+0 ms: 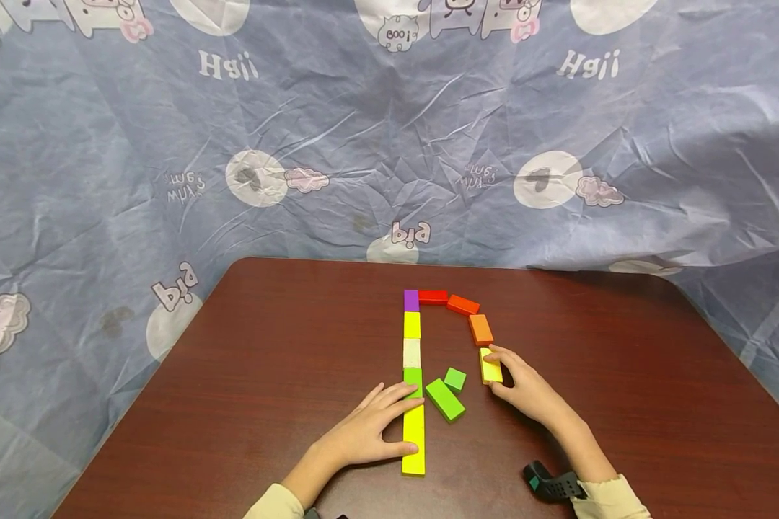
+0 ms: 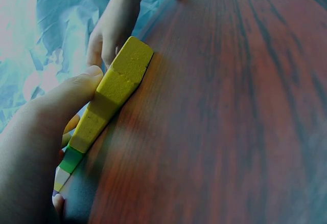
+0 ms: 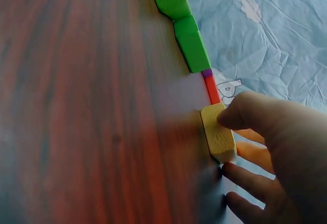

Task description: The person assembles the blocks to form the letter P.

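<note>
A straight column of blocks runs toward the person: a purple block [image 1: 412, 300], a yellow one, a cream block [image 1: 412, 353], a green block [image 1: 412, 375] and yellow blocks [image 1: 414, 427] at the near end. My left hand [image 1: 366, 431] rests spread across the green and near yellow blocks, its thumb against the yellow side in the left wrist view. Thumb and fingers of my right hand [image 1: 529, 388] pinch a separate yellow block [image 3: 218, 132]. This lies just below an orange block [image 1: 481, 329], in a curve with a red block [image 1: 433, 297] and an orange-red block [image 1: 464, 305].
Between the hands lie a long green block [image 1: 445, 401] and a small green block [image 1: 455, 379], close together. The brown table [image 1: 285, 324] ends at the back against a patterned blue cloth [image 1: 337, 130]. A black band [image 1: 552, 484] sits on the right wrist.
</note>
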Available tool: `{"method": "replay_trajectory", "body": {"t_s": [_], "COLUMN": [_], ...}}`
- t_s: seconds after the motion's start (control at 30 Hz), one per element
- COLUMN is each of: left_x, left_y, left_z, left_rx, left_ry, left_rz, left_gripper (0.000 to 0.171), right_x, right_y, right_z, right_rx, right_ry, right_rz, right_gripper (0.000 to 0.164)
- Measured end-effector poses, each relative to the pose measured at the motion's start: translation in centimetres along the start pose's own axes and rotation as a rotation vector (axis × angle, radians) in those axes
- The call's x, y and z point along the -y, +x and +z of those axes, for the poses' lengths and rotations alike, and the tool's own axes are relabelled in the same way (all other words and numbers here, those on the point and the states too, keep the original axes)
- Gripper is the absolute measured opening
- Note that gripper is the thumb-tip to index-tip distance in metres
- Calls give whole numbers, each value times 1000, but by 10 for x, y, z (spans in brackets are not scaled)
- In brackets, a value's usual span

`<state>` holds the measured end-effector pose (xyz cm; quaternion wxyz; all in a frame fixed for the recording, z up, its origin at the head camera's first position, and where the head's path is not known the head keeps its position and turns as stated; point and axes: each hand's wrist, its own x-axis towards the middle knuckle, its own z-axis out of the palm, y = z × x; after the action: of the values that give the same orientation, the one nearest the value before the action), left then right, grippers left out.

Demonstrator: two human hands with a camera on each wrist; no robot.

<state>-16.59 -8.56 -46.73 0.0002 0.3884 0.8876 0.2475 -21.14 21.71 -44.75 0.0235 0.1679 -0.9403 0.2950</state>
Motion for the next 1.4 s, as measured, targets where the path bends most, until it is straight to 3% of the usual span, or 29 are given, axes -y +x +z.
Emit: {"method": "replay_trajectory", "body": {"t_s": [0.13, 0.5, 1.23, 1.4], "left_x": [0, 0, 1, 1], "left_y": [-1, -2, 0, 1], "left_z": [-1, -1, 2, 1], "left_rx": [1, 8, -3, -1], "left_ry": [-7, -22, -4, 1], "left_rz": [-3, -11, -2, -1], "left_gripper": [66, 66, 66, 66], "right_x": [0, 6, 12, 19], "right_y": [1, 10, 15, 15], "right_z": [0, 8, 13, 10], "right_rx": [21, -79, -135, -181], "right_ry": [-4, -93, -147, -141], "right_rz": [-4, 43, 143, 84], "right_gripper": [40, 40, 45, 39]}}
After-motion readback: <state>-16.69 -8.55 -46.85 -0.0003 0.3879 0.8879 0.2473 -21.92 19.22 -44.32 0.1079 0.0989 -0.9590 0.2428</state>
